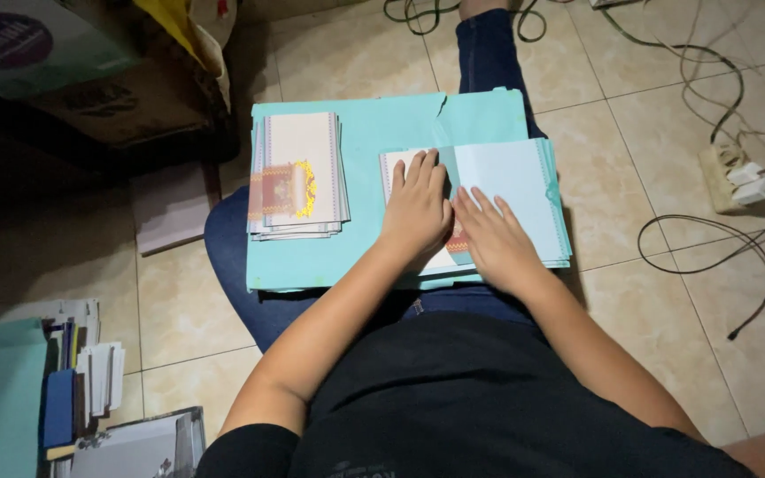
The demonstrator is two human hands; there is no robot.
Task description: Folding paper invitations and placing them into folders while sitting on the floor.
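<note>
Both hands, left (416, 211) and right (495, 241), flat open on card (499, 177), card stack (298, 175) beside, teal folder (365, 257) beneath

Both hands lie flat, palms down, on a folded card: the left hand (416, 208) on its white panel, the right hand (491, 239) just beside it on the pale blue card (511, 177). A stack of printed cards (298, 174) sits apart on the teal folder (360, 257) across the lap

power strip (726, 173) right | cables (710, 232) on tiles | book pile (77, 376) lower left | cardboard box (126, 102)
</note>
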